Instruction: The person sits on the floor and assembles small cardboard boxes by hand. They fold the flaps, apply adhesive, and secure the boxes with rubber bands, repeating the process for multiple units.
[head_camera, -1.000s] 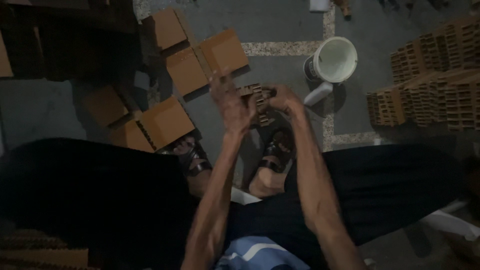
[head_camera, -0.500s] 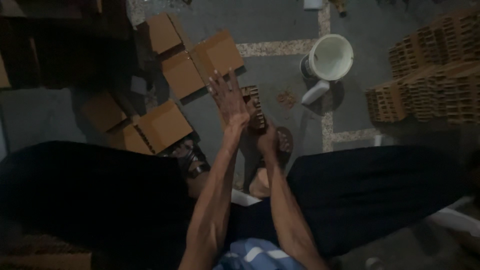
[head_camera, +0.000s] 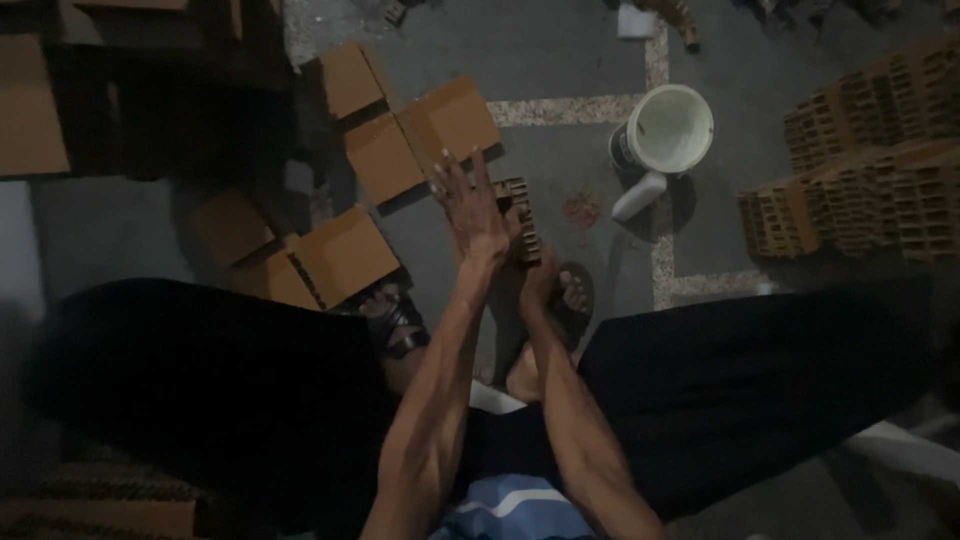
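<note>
Much of what lies before you is dark. At the far left a stack of flat cardboard runs off the edge of the view, and your black trouser legs swallow the lower floor on both sides. Between them, folded cardboard boxes lie scattered on the grey floor, some half lost in shadow.

Your left hand is spread wide and flat, fingers straight, pressed against the left face of a small brown ridged block. Your right hand sits below and behind it, fingers curled under the block's near end; how firmly it grips you cannot tell, since the left hand and the gloom cover most of it. The block shows only a narrow strip of ribbed, notched edge, held above your sandalled feet, near the middle of the floor.

To the right stands a white bucket on a pale floor stripe. At the far right, stacks of brown ridged blocks are cut off by the edge.
</note>
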